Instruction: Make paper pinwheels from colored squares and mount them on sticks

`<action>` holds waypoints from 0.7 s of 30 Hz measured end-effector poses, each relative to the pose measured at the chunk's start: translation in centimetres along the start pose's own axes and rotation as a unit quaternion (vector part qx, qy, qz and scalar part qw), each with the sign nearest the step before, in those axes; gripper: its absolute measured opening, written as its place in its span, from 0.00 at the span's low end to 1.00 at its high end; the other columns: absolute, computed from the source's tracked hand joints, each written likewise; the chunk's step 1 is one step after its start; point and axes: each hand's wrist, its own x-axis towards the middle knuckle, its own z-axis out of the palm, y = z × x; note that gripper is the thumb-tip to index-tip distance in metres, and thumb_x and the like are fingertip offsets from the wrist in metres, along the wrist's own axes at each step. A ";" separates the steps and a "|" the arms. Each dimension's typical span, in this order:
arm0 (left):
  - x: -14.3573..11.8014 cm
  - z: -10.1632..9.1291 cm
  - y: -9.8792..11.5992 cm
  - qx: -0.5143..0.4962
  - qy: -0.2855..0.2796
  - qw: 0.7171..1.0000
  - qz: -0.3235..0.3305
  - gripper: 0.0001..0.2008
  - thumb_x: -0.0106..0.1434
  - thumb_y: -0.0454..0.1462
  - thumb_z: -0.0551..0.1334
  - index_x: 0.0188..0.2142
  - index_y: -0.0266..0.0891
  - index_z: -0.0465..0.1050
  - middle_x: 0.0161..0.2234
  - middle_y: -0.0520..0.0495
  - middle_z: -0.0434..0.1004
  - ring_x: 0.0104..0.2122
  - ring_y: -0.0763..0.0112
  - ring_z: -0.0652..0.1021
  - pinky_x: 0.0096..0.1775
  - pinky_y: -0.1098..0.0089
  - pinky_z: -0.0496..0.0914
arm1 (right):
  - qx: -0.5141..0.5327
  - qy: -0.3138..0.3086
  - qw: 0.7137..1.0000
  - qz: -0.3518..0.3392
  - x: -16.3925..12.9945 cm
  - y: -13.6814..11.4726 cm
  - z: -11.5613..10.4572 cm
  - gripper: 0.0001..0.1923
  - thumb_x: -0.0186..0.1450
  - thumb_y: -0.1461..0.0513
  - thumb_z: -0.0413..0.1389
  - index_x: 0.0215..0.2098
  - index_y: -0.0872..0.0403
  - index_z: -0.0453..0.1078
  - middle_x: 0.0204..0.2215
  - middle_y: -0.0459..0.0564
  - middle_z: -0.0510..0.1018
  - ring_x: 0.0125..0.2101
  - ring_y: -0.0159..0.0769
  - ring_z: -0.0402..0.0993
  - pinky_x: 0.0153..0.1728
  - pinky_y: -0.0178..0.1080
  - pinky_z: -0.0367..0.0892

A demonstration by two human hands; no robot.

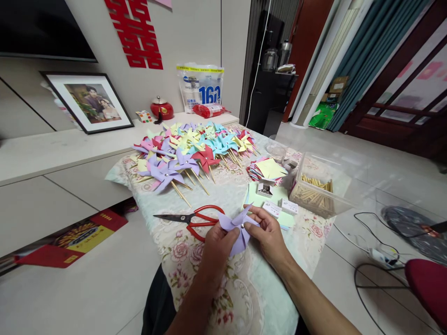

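Note:
A purple paper pinwheel (238, 245) is held between both hands over the near part of the table. My left hand (219, 242) is closed on its left side, thumb on top. My right hand (267, 232) pinches it from the right, with thumb and fingertip by the shiny pin at the centre. No stick shows on this pinwheel. Red-handled scissors (191, 217) lie just left of my hands, blades pointing left. Beyond my right hand are small white boxes (271, 209) and an opened box of pins (265, 189), resting on pale green paper sheets (256, 197).
Finished pinwheels on sticks (164, 172) are heaped across the far left of the table. Cut paper squares (268, 168) are stacked to their right, beside a clear plastic bin (314, 160) with wooden sticks (316, 193). The flowered tablecloth (186, 270) reaches the table's edges.

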 end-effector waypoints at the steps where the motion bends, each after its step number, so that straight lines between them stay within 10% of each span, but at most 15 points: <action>1: 0.0 0.0 0.0 -0.001 0.004 1.000 0.002 0.14 0.47 0.37 0.71 0.36 0.36 0.81 0.30 0.47 0.84 0.34 0.61 0.82 0.41 0.65 0.74 | 0.002 -0.003 1.000 -0.001 0.0 0.0 0.0 0.22 0.56 0.57 0.67 0.48 0.52 0.75 0.30 0.46 0.80 0.29 0.37 0.75 0.33 0.38 0.68; 21: 0.6 -0.7 -1.2 0.064 0.072 0.995 0.010 0.19 0.43 0.42 0.75 0.34 0.34 0.80 0.27 0.46 0.83 0.29 0.60 0.81 0.35 0.65 0.74 | -0.064 -0.013 0.997 -0.038 -0.4 0.1 0.1 0.20 0.59 0.58 0.64 0.50 0.52 0.72 0.31 0.45 0.78 0.30 0.35 0.74 0.31 0.36 0.67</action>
